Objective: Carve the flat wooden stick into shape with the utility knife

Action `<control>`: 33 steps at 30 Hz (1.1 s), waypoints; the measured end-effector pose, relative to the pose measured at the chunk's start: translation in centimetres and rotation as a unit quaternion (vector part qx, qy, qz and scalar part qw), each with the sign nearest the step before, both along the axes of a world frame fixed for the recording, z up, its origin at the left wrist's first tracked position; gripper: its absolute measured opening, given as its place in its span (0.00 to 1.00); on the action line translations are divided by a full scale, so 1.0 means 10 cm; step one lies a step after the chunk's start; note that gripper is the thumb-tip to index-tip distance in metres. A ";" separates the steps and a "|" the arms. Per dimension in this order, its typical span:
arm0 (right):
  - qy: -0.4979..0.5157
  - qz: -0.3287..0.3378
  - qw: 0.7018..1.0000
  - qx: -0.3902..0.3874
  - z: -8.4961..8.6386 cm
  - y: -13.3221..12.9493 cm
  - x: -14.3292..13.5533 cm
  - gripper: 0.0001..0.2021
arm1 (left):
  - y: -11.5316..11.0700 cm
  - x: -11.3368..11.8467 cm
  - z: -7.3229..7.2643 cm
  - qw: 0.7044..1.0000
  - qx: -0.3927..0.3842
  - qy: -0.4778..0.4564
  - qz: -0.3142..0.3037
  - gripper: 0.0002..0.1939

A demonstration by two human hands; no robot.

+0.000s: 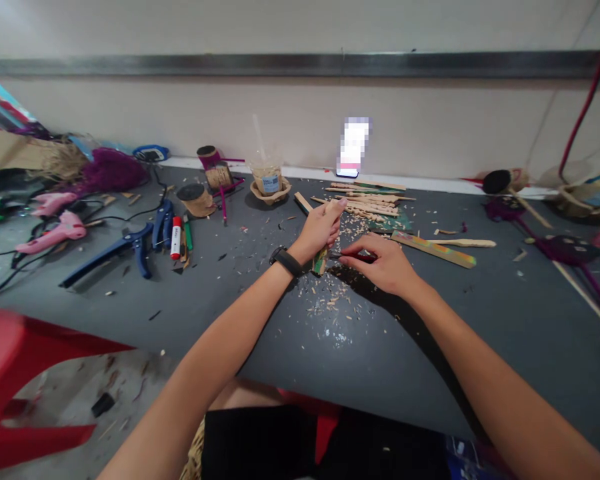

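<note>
My left hand (319, 230) is closed around a bamboo strip (319, 262) with green skin, whose lower end shows below my fingers near the tabletop. A dark band sits on my left wrist. In my right hand (383, 261) the fingers pinch a slim carving knife (364, 258) with a dark reddish handle, its tip pointing left close to the strip. Whether the blade touches the bamboo I cannot tell. Pale shavings (333, 303) are scattered under and around both hands. Just beyond them lies a pile of notched thin bamboo sticks (375, 203).
To the right lie a flat bamboo strip (437, 251) and a pale stick (467, 243). A lit phone (354, 147) leans on the wall near an iced drink (267, 179). Leftward are a red-capped marker (175, 238), blue cutters (113, 253), pink glue guns (60, 233) and a red stool (10, 360).
</note>
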State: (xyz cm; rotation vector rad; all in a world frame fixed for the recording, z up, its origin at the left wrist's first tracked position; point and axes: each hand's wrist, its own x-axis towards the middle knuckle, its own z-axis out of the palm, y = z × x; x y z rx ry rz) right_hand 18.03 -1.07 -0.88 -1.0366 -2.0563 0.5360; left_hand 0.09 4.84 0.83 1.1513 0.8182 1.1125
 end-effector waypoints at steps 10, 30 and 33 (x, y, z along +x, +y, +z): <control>-0.037 0.053 0.997 0.034 -0.01 0.03 -0.03 0.10 | -0.01 0.04 -0.01 1.000 -0.012 0.000 0.023 0.23; -0.015 0.038 0.999 -0.032 -0.05 0.05 -0.03 0.06 | -0.03 -0.02 0.08 0.998 -0.054 -0.006 0.018 0.24; -0.019 0.047 0.999 -0.015 -0.05 0.06 -0.03 0.07 | -0.01 -0.03 0.06 0.998 -0.052 -0.011 0.014 0.24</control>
